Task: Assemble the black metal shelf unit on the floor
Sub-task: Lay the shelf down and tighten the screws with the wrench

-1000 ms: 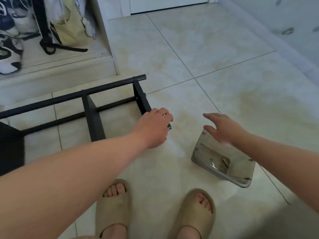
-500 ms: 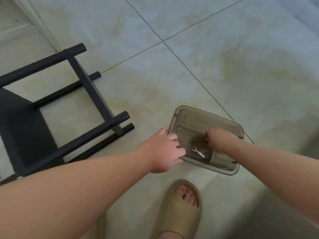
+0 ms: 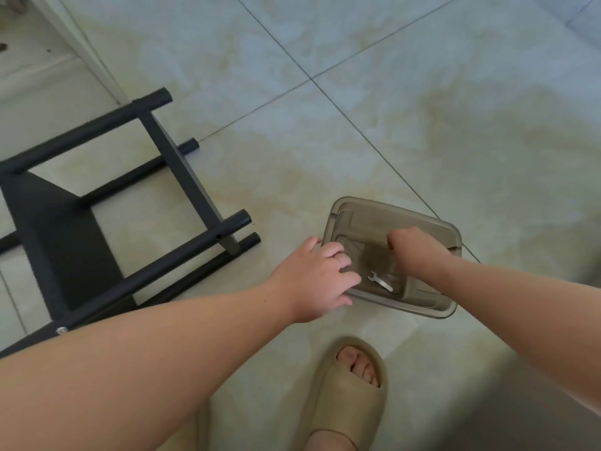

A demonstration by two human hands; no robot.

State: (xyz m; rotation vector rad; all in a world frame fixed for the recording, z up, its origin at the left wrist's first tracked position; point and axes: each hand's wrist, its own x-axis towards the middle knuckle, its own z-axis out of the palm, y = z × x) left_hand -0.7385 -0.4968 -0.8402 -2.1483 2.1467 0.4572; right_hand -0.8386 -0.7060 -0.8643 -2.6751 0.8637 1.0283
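The black metal shelf frame (image 3: 182,177) lies on its side on the tiled floor at the left, its round tubes pointing right. To its right stands a translucent brown plastic container (image 3: 406,213) with a small silver wrench (image 3: 380,281) inside. My left hand (image 3: 315,278) rests over the container's left rim, thumb at the far corner and fingers reaching inward. Reaching down into the container from the right, my right hand (image 3: 413,252) has its fingers bent downward and hidden behind its back, so I cannot see whether they hold anything.
A beige slipper (image 3: 344,395) with my foot in it stands just in front of the container. A white cabinet edge (image 3: 81,43) rises at the upper left behind the frame. Bare tile floor (image 3: 422,109) stretches behind and to the right.
My view has dropped down toward the container. My left hand left the frame's end and came to the container's rim, its fingers now spread. My right hand went down into the container.
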